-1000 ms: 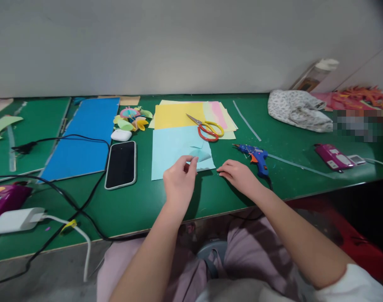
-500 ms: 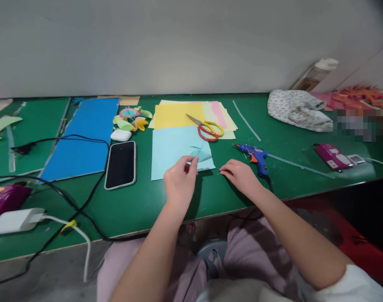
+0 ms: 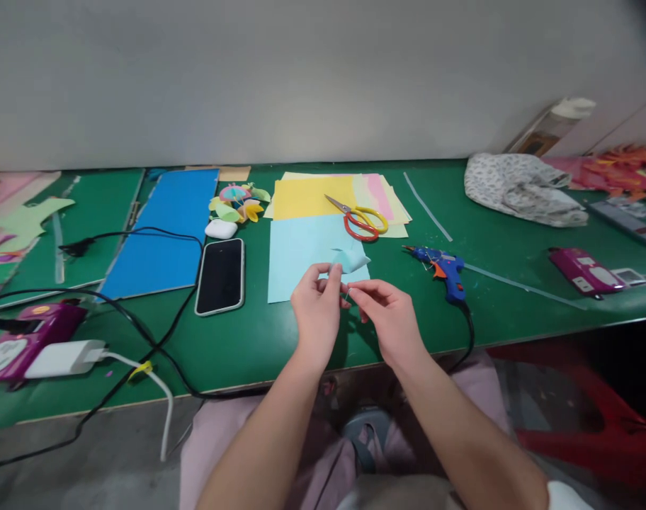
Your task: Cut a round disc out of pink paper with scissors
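A green table (image 3: 273,343) runs across the view. On its left part lies a blue board (image 3: 166,202), a black cord crossing it. Near the middle is a pale-blue sheet (image 3: 296,244), overlapping the near edge of the yellow paper (image 3: 307,198).

The left hand (image 3: 317,315) is over the sheet's near right part, its thumb and forefinger closed in a narrow pinch on a pale-blue paper piece. The right hand (image 3: 391,319) is just beside it, fingertips drawn together close to the left fingers; something thin and pale shows at the tips, too small to make out.

To the right of the hands lies a blue glue gun (image 3: 446,269), nozzle pointing left. The phone (image 3: 221,276) lies left of the sheet, screen dark. Scissors (image 3: 350,210) rest across the papers, blades slightly apart. Smallest is the paper piece (image 3: 355,261), sticking out past the left fingertips above the sheet.
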The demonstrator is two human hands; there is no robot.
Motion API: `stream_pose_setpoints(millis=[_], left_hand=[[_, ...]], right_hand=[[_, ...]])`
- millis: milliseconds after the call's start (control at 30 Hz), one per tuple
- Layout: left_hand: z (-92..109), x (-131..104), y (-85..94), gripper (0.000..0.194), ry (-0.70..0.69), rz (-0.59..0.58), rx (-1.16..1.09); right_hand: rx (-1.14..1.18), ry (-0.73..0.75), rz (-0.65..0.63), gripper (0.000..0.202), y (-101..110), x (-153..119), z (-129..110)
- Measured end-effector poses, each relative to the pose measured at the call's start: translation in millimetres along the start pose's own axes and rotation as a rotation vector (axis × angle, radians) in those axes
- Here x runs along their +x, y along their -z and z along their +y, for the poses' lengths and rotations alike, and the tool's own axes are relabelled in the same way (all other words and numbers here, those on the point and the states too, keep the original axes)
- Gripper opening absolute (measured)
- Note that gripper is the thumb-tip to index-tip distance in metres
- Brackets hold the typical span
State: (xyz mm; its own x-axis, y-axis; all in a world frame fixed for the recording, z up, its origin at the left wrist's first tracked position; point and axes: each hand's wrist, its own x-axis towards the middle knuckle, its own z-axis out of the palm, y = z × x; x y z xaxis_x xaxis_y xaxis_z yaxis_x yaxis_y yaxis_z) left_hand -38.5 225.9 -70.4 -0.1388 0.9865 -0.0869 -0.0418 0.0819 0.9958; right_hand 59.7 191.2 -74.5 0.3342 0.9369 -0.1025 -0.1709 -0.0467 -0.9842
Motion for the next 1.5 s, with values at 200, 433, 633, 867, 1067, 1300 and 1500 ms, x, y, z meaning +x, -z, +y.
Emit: stream_pose_setpoints(millis=[200,433,633,867,1067,1300,1500], left_hand=[[-8.0,1.8,-4.5,0.030,0.057,-0.040,-0.158],[-7.9,0.7,-7.8,0.038,0.113,-0.069,-0.244],[-5.2,0.9,-7.7,0.040,0.154,-0.113,-0.361],[-2.2,2.1,-5.9,0.043,0.239,-0.195,-0.456],[-4.1,0.4,-7.6,0.045,0.182,-0.127,-0.365],[-3.9,2.2,-7.1,0.046,0.229,-0.156,-0.408],[-3.0,2.7,-5.9,0.045,0.278,-0.240,-0.425]], right_hand=[[0.002,0.021,-0.009,0.016,-2.9,0.5,2.9],[-0.029,0.094,-0.020,0.010,-3.7,0.3,1.3],[0.003,0.078,-0.069,0.019,0.9,-0.2,6.2],[-0.032,0.104,-0.086,0.017,6.8,-1.6,10.9],[-0.074,0.111,-0.065,0.010,1.6,-4.1,8.1],[-0.051,0.155,-0.109,0.005,1.1,-1.8,5.9],[-0.058,0.084,-0.113,0.022,2.7,-0.1,7.9]])
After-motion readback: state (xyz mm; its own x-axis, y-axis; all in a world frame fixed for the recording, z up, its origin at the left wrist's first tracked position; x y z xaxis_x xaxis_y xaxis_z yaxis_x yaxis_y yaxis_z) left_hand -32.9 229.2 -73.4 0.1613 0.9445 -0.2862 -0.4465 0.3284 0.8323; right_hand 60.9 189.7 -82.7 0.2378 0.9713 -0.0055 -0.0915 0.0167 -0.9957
